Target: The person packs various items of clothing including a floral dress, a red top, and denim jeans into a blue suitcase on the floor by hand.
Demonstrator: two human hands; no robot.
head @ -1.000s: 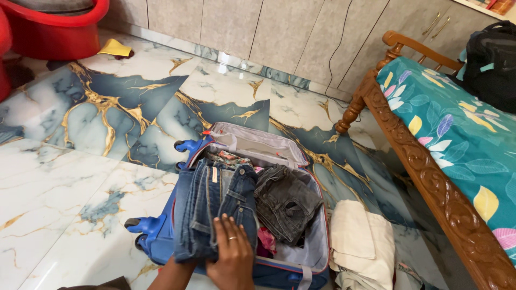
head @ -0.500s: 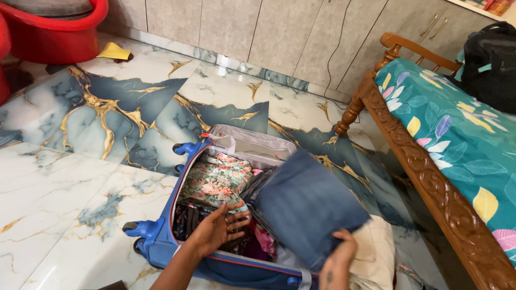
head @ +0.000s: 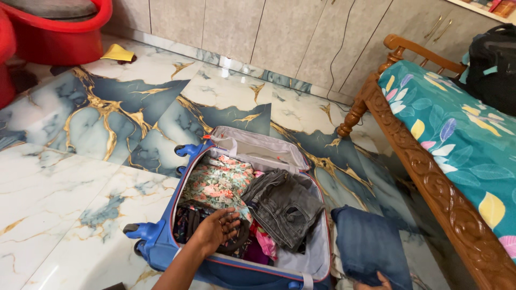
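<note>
While the left hand [head: 217, 231] rested open-palmed on clothes inside the blue suitcase [head: 161, 252], the folded jeans [head: 371, 247] lay outside to its right on the floor. Only the fingertips of the right hand [head: 379, 281] showed, touching the jeans' near edge; its grip could not be judged.

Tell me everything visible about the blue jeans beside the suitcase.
The jeans are blue denim, folded into a flat, roughly rectangular stack. They lie outside the open suitcase, just right of its wall, on top of pale cloth that shows under their lower edge above the marble floor. The right hand touches their lower edge at the bottom of the view; only its fingertips show. No pockets or waistband can be made out.
</note>
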